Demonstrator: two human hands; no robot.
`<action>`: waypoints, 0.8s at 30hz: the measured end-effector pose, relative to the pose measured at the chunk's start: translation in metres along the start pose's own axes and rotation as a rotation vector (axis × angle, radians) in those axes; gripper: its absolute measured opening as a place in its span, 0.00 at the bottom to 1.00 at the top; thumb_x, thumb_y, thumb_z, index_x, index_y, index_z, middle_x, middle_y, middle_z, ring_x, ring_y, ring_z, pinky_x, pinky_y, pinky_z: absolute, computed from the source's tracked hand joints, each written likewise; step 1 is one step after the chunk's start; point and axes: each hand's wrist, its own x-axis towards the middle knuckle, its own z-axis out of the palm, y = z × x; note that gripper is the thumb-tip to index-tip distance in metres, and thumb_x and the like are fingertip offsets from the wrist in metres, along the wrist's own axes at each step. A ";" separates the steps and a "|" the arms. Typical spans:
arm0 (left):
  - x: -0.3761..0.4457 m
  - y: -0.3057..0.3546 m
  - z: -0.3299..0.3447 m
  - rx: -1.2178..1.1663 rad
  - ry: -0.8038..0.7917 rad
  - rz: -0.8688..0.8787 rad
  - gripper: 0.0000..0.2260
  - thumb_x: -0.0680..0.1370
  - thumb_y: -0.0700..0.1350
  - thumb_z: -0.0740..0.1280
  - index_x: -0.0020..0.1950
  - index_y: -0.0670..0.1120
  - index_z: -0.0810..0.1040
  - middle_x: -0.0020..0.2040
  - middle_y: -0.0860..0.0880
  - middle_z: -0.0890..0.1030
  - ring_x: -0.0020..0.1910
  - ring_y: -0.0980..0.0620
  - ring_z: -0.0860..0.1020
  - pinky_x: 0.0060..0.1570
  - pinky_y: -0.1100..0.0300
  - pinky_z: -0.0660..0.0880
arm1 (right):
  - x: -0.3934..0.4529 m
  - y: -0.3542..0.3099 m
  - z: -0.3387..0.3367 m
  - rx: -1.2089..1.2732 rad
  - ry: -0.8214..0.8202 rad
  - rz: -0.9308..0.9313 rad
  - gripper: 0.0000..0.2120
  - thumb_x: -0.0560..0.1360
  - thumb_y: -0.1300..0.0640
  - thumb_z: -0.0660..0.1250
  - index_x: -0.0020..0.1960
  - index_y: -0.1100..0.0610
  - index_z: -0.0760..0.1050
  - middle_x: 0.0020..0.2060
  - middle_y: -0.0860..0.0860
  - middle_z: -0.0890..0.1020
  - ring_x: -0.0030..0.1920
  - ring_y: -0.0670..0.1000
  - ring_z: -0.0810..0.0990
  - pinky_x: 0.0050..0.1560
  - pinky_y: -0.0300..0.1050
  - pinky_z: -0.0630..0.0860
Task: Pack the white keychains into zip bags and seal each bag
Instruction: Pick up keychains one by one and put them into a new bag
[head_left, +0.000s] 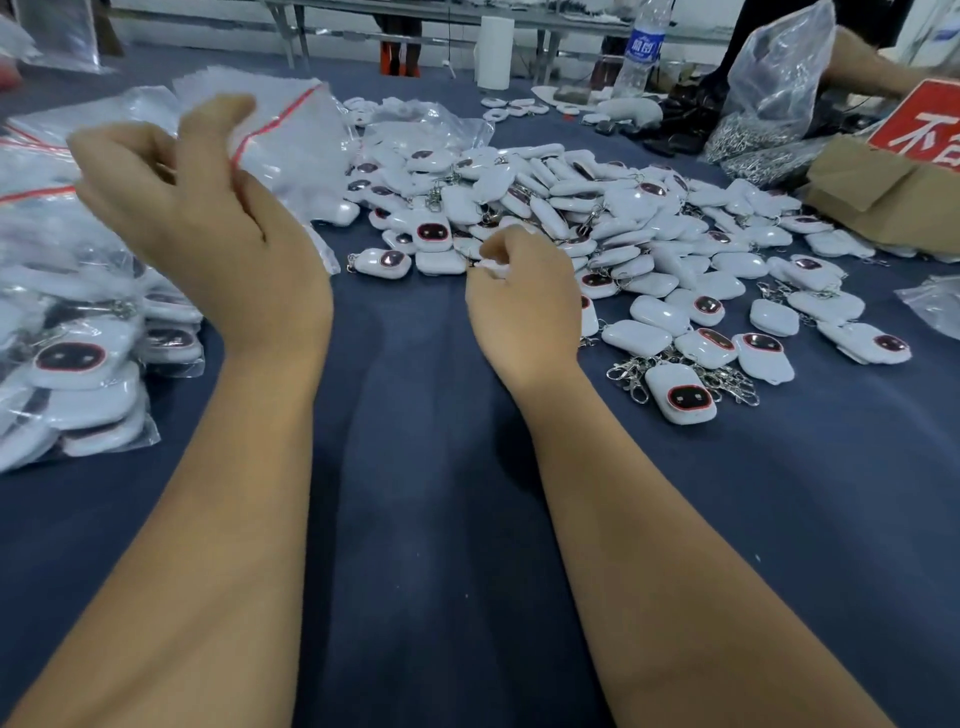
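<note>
At nine o'clock, filled bags (78, 364) lie stacked — left hand (208, 208) pinches an empty zip bag (291, 135), right hand (519, 291) grips one keychain (485, 266); many loose keychains (623, 223) remain.

Left hand (208, 208) pinches zip bag (280, 140); right hand (524, 301) grips keychain (491, 266).

A dark blue cloth (431, 467) covers the table. At its far edge stand a water bottle (641, 49) and a white paper roll (494, 52). Right of them, a clear sack (779, 73) slumps over metal clips (748, 143), near a cardboard box (883, 192) and a red sign (922, 127).
</note>
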 end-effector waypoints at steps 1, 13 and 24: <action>0.000 0.002 0.000 0.061 -0.040 0.025 0.22 0.76 0.39 0.53 0.61 0.51 0.80 0.54 0.45 0.73 0.56 0.46 0.72 0.55 0.63 0.65 | 0.001 0.003 0.000 -0.150 -0.022 0.003 0.13 0.74 0.57 0.61 0.58 0.56 0.76 0.55 0.53 0.78 0.58 0.56 0.73 0.59 0.51 0.70; -0.035 -0.011 0.025 0.203 -0.769 -0.070 0.13 0.77 0.41 0.63 0.58 0.52 0.80 0.49 0.49 0.83 0.53 0.43 0.78 0.47 0.55 0.71 | 0.002 0.002 0.002 -0.094 0.096 -0.019 0.07 0.81 0.60 0.52 0.47 0.57 0.68 0.43 0.52 0.75 0.48 0.55 0.72 0.44 0.47 0.61; -0.040 0.004 0.021 0.102 -0.847 0.082 0.10 0.76 0.37 0.58 0.50 0.50 0.73 0.41 0.46 0.80 0.41 0.42 0.74 0.38 0.51 0.69 | 0.005 -0.008 0.009 0.957 -0.148 0.389 0.12 0.83 0.52 0.55 0.47 0.53 0.73 0.44 0.58 0.84 0.38 0.53 0.83 0.40 0.46 0.79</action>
